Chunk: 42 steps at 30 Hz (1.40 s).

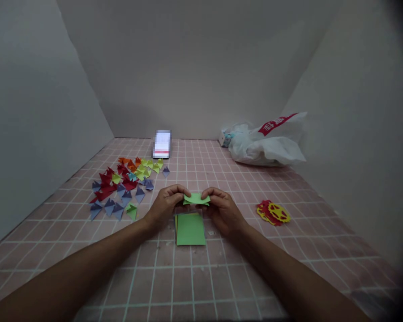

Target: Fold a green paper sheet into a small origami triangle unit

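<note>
A bent green paper [196, 199] spans between the left hand [164, 203] and right hand [225, 211], whose fingers pinch its opposite ends. This looks like a folding step; the next move seems to call for aligning edges. The fingers hide the paper's ends; beyond them, the phone [161, 144] is pixelated.

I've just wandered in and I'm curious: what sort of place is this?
Probably a paper-craft workspace: folded paper pieces cluster on a grid-patterned surface, left of a stack of square sheets, with plain walls on three sides.
</note>
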Available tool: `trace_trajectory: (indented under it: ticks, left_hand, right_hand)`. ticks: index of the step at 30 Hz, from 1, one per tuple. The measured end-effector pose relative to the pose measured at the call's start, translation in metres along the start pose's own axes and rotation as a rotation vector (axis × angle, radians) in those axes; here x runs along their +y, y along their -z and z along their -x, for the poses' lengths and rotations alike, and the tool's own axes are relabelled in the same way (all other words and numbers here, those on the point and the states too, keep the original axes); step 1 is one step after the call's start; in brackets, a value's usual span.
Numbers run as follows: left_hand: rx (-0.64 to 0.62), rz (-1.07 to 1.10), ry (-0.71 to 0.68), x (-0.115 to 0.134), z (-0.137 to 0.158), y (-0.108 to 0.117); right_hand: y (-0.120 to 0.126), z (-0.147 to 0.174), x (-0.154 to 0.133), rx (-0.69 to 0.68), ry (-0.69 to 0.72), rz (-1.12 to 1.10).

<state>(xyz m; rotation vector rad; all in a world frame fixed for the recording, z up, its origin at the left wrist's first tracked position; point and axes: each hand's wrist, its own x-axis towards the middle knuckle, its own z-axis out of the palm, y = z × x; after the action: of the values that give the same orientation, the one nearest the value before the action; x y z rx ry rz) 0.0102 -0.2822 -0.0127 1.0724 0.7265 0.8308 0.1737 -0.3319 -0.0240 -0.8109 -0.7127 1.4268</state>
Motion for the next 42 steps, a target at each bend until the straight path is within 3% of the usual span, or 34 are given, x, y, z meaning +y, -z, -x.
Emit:
trace_trajectory:
  ticks: [14,24,33,37,42]
  left_hand:
    - [0.017,-0.058,-0.015,0.005,0.003,-0.003]
    - [0.026,-0.106,-0.005,0.003,0.0,-0.001]
    - [0.001,-0.172,0.086,-0.003,-0.001,-0.002]
    - [0.023,-0.208,0.046,-0.007,-0.004,0.002]
    - [0.024,-0.276,-0.071,-0.007,-0.004,0.004]
  right_hand:
    - [0.001,0.003,-0.002,-0.014,0.036,0.178]
    - [0.001,0.005,-0.004,-0.02,0.167,0.418]
    - [0.008,0.0,0.0,-0.127,0.331,0.606]
    - [0.006,0.001,-0.002,-0.18,0.342,0.658]
    - [0.002,0.002,-0.005,-0.029,0.291,0.576]
